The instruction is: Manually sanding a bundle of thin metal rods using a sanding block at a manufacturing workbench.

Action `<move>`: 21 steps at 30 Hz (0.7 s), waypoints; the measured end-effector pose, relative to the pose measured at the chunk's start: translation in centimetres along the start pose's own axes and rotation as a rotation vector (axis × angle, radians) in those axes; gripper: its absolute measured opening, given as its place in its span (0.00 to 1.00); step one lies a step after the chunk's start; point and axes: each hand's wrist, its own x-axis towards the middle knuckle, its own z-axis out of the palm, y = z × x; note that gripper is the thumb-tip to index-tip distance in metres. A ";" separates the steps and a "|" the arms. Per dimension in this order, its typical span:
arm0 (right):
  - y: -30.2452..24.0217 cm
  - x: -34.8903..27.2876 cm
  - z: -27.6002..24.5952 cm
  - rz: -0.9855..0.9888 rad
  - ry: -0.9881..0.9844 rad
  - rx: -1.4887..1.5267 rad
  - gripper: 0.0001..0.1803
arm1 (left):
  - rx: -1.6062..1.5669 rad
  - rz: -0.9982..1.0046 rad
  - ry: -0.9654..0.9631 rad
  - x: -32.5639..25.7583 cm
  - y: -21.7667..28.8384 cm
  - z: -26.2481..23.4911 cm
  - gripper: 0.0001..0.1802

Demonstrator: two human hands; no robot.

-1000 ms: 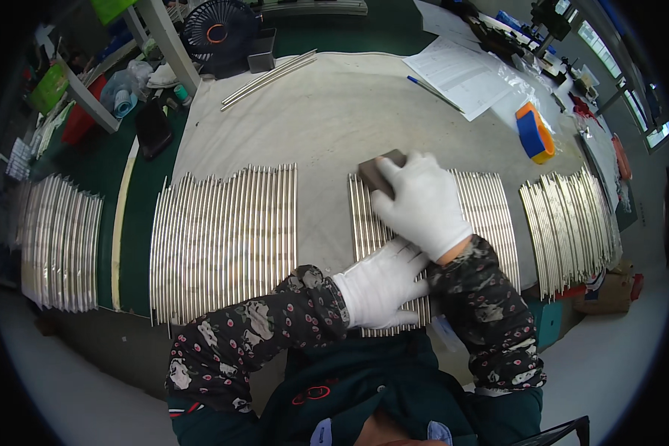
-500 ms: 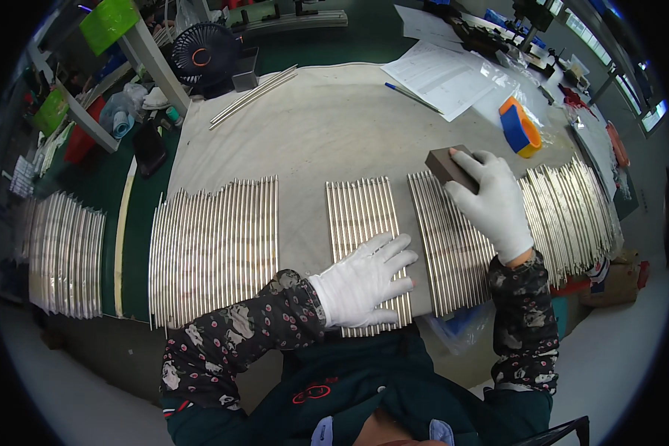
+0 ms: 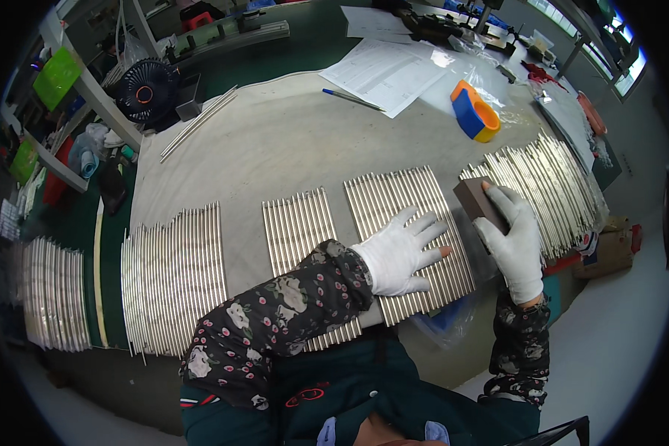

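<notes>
Fingers spread wide, the gloved left hand seemingly steadies metal rods, while the right hand grips a brown block, the next move likely calling for control.

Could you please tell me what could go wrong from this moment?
The shiny silver metal rods under the white-gloved left hand lie side by side; uneven pressure might roll some out of line.

The dark brown rectangular block in the white-gloved right hand is close to the rightmost thin silver metal rods; it could knock them askew.
</notes>
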 end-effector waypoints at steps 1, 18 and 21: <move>0.3 -0.1 0.0 0.010 -0.002 0.002 0.29 | 0.013 -0.016 -0.017 -0.8 0.1 -0.3 0.37; -6.2 7.4 7.2 -0.071 -0.267 -0.522 0.26 | 0.048 -0.085 -0.015 -5.2 0.8 -2.3 0.34; -8.7 5.9 9.2 -0.345 -0.113 -0.203 0.26 | 0.005 -0.176 -0.126 -5.3 1.0 -2.8 0.33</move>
